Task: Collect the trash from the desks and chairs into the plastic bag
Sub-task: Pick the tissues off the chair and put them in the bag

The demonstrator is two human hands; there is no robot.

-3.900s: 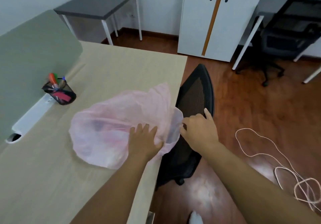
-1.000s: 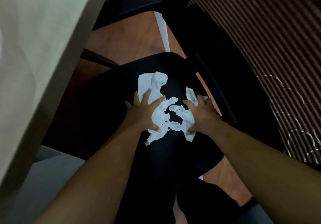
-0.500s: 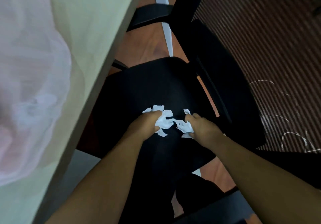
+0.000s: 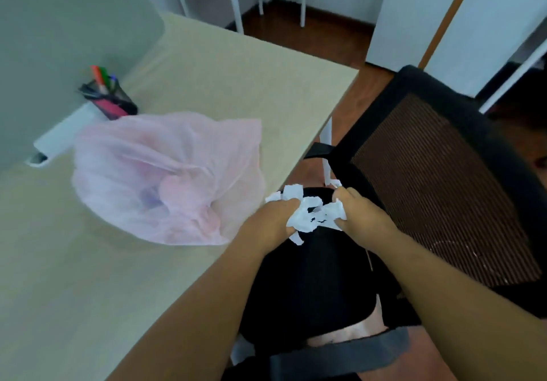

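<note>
A bundle of torn white paper scraps (image 4: 310, 213) is held between both hands above the black chair seat (image 4: 307, 286). My left hand (image 4: 270, 221) grips the left side of the bundle with curled fingers. My right hand (image 4: 359, 216) grips its right side. A pink translucent plastic bag (image 4: 165, 179), with some contents showing through it, lies on the beige desk (image 4: 222, 84) just left of my left hand, near the desk's right edge. I cannot make out where the bag's mouth is.
A black mesh chair back (image 4: 438, 179) rises to the right of my hands. A mesh pen holder (image 4: 109, 99) with markers stands by the grey-green desk divider (image 4: 68, 31). White cabinets (image 4: 473, 16) and table legs stand beyond on the wooden floor.
Both hands have gathered the paper scraps from the chair seat into one bundle and lifted it up to desk height. The view has risen, and the desk and bag show again.
</note>
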